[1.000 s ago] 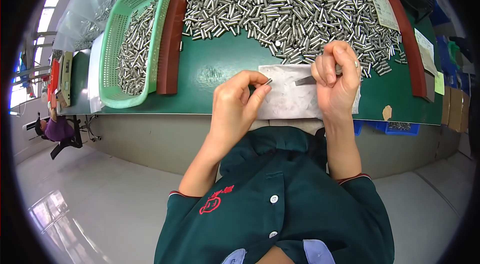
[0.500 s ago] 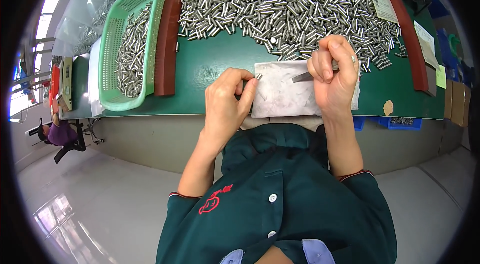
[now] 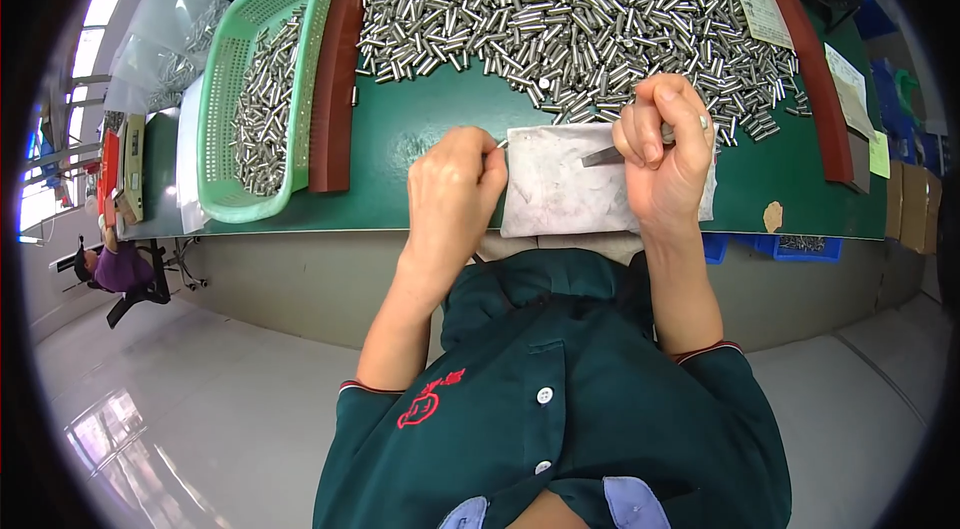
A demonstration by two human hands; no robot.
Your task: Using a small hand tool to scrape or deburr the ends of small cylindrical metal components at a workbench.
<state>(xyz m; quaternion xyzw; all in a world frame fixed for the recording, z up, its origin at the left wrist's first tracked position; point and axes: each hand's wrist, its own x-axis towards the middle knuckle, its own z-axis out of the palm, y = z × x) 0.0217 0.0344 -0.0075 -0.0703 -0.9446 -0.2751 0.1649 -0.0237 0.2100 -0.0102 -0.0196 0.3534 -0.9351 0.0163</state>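
Note:
My left hand (image 3: 450,179) is closed in a pinch at the left edge of a stained white cloth pad (image 3: 555,199). The end of a small metal pin (image 3: 503,144) pokes out past its fingertips; the rest is covered by the fingers. Over the pad's right side, my right hand (image 3: 668,144) is curled around a slim tool whose flat grey blade (image 3: 601,158) points left. Most of its handle is hidden in the fist. Beyond both hands spreads a large heap of short shiny metal pins (image 3: 560,19).
A green plastic basket (image 3: 215,129) holding more pins stands left of a dark red rail (image 3: 330,109). Another red rail (image 3: 820,89) borders the heap's right side. Paper slips (image 3: 760,4) lie near it. A person in purple (image 3: 122,267) sits far left.
My left hand has rolled over, so its back now faces up and the pin between its fingers is mostly hidden. My right hand stays nearly still with the tool.

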